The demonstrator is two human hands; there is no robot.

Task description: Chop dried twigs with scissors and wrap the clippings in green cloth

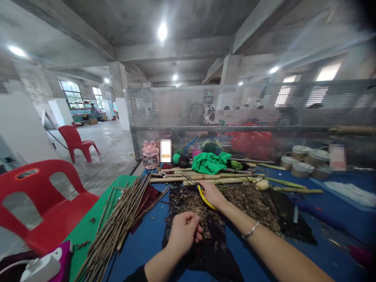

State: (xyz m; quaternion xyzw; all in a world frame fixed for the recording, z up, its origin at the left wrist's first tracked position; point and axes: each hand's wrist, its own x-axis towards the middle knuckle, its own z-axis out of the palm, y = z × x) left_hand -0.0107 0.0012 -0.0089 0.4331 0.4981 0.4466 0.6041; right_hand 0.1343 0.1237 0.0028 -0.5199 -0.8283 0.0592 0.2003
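Note:
My right hand (211,194), with a bracelet on the wrist, grips yellow-handled scissors (203,198). Their metal blades point away to the upper left, over the bamboo-like sticks (173,179). Nearer to me, my left hand (184,232) is closed, its fingers curled in and the thumb against them. Whatever is in it, if anything, is hidden. Beneath both hands lie dry brown plant scraps (188,201), spread over a black cloth (216,254). To the left of them rests a bundle of thin brown stems (117,219).
A blue tabletop (129,258) carries a bright green cloth (210,161), a pink bottle (150,156) and several lidded tubs (302,169). Perforated metal panels (164,117) stand behind. At left are a red chair (44,203) and a power strip (63,258).

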